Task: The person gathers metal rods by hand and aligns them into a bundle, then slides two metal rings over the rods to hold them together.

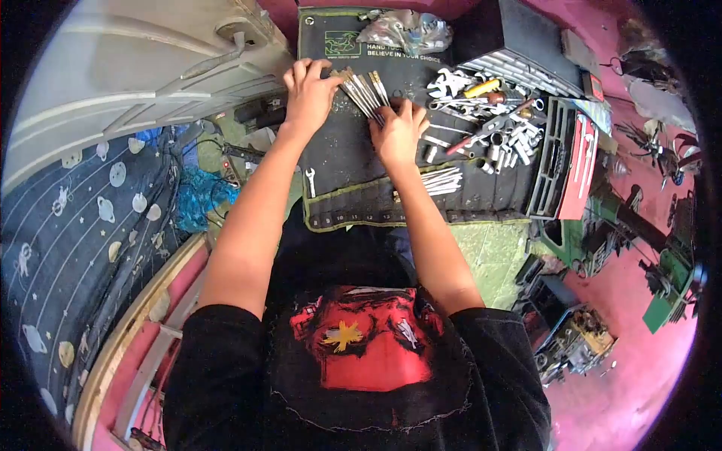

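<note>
A fan of several long, thin metal tools [362,94] lies over the upper middle of the black tool mat [338,161]. My right hand [398,131] is wrapped round their lower right ends. At their upper left ends is my left hand [310,90], its fingers bent and its fingertips at the tips of the tools; whether it grips one is too small to tell. Below my right hand, beside the forearm, sits a bundle of silver tools [441,181]. A single small wrench [311,183] lies near the mat's left edge.
Loose wrenches and sockets [511,143] are piled on the mat's right side, beside an open tool case [560,158]. A plastic bag [406,31] lies at the top, near a dark drawer box [519,37]. A pale door [135,83] stands at the left.
</note>
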`<control>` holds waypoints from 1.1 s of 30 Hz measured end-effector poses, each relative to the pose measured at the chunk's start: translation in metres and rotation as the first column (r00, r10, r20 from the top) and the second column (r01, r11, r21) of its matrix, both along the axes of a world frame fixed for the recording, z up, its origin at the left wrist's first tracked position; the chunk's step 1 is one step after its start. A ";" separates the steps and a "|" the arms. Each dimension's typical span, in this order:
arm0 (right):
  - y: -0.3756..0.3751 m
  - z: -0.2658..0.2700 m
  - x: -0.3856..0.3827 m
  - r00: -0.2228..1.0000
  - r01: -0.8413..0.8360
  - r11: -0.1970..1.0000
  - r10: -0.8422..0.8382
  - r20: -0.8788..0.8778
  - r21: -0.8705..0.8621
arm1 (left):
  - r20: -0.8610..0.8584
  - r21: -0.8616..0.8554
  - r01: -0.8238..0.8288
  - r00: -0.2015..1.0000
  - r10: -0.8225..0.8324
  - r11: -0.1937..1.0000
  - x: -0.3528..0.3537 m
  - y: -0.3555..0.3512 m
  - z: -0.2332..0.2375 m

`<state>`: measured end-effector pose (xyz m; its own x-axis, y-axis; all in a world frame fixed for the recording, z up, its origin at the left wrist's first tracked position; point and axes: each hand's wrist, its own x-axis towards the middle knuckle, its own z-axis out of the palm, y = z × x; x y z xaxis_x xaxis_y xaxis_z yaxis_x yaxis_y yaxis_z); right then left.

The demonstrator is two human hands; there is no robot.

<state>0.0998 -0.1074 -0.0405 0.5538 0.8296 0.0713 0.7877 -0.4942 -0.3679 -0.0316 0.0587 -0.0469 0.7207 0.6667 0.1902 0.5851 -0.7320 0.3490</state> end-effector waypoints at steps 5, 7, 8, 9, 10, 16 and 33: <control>0.007 -0.013 -0.008 0.996 0.015 1.000 -0.014 0.090 -0.012 | 0.012 -0.041 0.076 0.997 -0.075 0.996 0.002 0.009 -0.003; 0.008 -0.014 -0.011 0.992 0.005 1.000 -0.003 0.125 -0.017 | 0.003 -0.036 0.093 0.996 -0.093 0.995 0.002 0.013 -0.007; 0.008 -0.014 -0.013 0.992 0.011 1.000 -0.008 0.127 -0.019 | -0.009 -0.029 0.100 0.995 -0.100 0.995 0.002 0.015 -0.009; 0.008 -0.014 -0.014 0.990 0.008 0.999 -0.002 0.143 -0.042 | -0.008 -0.028 0.105 0.994 -0.105 0.994 0.001 0.016 -0.008; 0.009 -0.013 -0.015 0.987 0.006 0.998 0.005 0.160 -0.066 | -0.010 -0.022 0.112 0.994 -0.112 0.993 0.000 0.017 -0.008; 0.003 0.000 -0.014 0.995 0.004 0.998 -0.010 0.100 0.066 | 0.028 -0.010 0.126 0.992 -0.125 0.992 -0.011 0.013 -0.001; -0.115 0.042 0.034 0.989 0.007 1.000 -0.004 -0.147 0.025 | 0.092 -0.237 0.135 0.989 -0.116 0.962 -0.034 -0.128 0.039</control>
<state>0.1339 -0.2226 0.0019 0.5644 0.8254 0.0100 0.7212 -0.4872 -0.4924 -0.0659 -0.0694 -0.0080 0.7908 0.6050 0.0923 0.4587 -0.6857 0.5651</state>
